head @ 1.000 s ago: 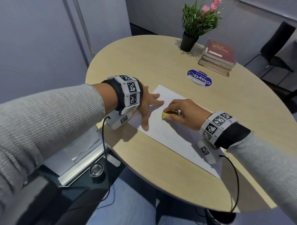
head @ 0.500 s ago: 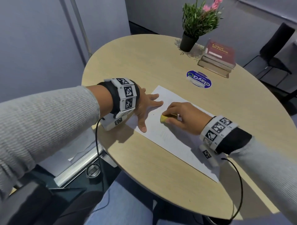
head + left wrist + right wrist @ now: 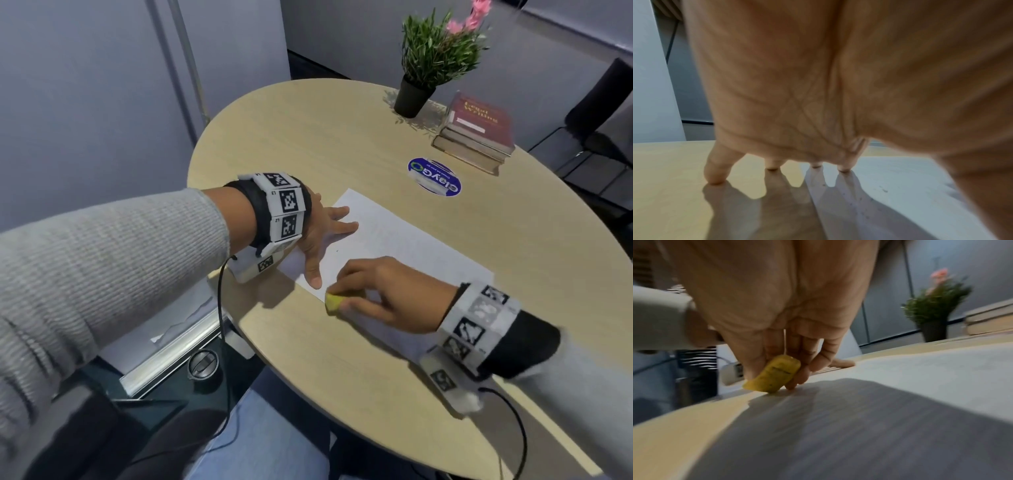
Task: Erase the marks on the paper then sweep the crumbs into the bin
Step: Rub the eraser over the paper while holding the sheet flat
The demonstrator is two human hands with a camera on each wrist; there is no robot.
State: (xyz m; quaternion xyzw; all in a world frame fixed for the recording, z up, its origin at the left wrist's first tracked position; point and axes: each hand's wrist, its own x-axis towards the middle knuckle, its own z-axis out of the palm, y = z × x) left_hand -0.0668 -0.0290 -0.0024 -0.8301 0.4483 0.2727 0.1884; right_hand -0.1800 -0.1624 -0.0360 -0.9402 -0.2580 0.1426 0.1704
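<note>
A white sheet of paper (image 3: 404, 246) lies on the round wooden table (image 3: 342, 144). My left hand (image 3: 323, 236) lies spread flat on the sheet's left corner, fingertips (image 3: 843, 168) pressing down on paper (image 3: 900, 175) and table. My right hand (image 3: 380, 291) pinches a small yellow eraser (image 3: 333, 302) at the paper's near edge. In the right wrist view the eraser (image 3: 774, 374) is tilted, its lower end touching the paper (image 3: 900, 386) beside the edge. Small dark crumbs (image 3: 882, 190) dot the sheet near my left hand.
At the table's far side stand a potted plant (image 3: 431, 65), a stack of books (image 3: 476, 133) and a blue round sticker (image 3: 433, 176). A dark chair (image 3: 603, 113) is at the right. Below the table's left edge sit a dark bin-like container (image 3: 154, 404) and papers.
My right hand has dragged the eraser from the middle of the sheet toward its near edge. The left hand has stayed pressed on the paper's left corner.
</note>
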